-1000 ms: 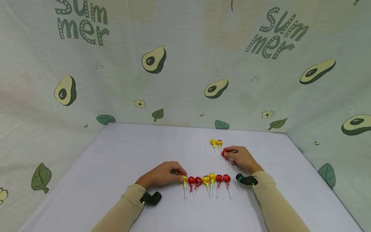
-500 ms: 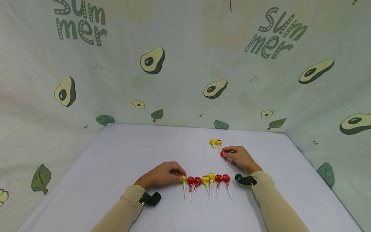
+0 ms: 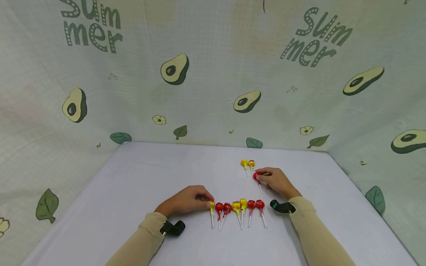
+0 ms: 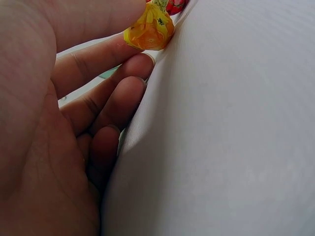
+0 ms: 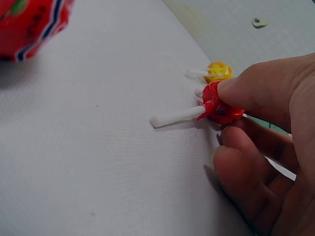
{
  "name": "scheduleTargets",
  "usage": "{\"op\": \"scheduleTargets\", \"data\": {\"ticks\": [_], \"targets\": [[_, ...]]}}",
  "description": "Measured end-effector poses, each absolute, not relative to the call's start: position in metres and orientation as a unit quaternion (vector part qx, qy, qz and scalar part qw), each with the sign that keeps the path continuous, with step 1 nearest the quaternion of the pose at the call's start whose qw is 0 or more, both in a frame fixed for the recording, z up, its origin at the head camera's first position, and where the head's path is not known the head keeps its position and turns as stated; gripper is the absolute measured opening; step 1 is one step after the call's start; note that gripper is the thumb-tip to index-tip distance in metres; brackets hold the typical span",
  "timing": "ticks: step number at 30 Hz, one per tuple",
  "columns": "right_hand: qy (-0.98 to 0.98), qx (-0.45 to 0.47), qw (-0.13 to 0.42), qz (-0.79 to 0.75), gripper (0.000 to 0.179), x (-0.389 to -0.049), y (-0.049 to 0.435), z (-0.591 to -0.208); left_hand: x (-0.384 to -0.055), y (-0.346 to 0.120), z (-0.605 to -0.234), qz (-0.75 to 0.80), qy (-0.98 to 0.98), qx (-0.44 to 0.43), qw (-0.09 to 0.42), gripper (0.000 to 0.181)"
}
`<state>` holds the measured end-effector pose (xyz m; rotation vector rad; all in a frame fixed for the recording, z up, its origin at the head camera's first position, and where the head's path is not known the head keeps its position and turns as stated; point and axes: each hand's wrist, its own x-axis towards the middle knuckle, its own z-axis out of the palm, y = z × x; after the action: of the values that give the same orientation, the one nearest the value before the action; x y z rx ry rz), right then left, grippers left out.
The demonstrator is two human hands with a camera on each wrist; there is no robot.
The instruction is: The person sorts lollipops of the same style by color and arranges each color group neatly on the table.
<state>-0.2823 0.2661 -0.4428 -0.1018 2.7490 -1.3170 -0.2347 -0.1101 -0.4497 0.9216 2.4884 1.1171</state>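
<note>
My left hand [image 3: 189,199] pinches the head of a yellow lollipop [image 4: 150,30] at the left end of a row on the table. In the left wrist view the thumb and index finger lie on either side of its wrapper. Farther back on the right, my right hand [image 3: 277,181] pinches a red lollipop [image 5: 212,105] by its head, thumb on top, the white stick pointing toward the near side. Just beyond that one lie two yellow lollipops [image 3: 252,164] side by side, sticks toward me.
Right of my left hand the row goes on with red lollipops [image 3: 227,208] and yellow lollipops [image 3: 236,206], ending in a red lollipop [image 3: 260,205] near my right wrist. The white tabletop [image 3: 159,162] meets a printed cloth backdrop [image 3: 213,74] at the back and sides.
</note>
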Motion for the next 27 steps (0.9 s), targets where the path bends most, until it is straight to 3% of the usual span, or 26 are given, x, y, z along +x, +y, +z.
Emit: {"op": "scheduleTargets", "data": {"ticks": [27], "targets": [[0.902,-0.008,0.049,-0.429,0.045,-0.2767,0.2635,-0.4423,-0.2325,-0.1095,-0.4481,0.384,0.858,0.314,0.131,0.014]]}}
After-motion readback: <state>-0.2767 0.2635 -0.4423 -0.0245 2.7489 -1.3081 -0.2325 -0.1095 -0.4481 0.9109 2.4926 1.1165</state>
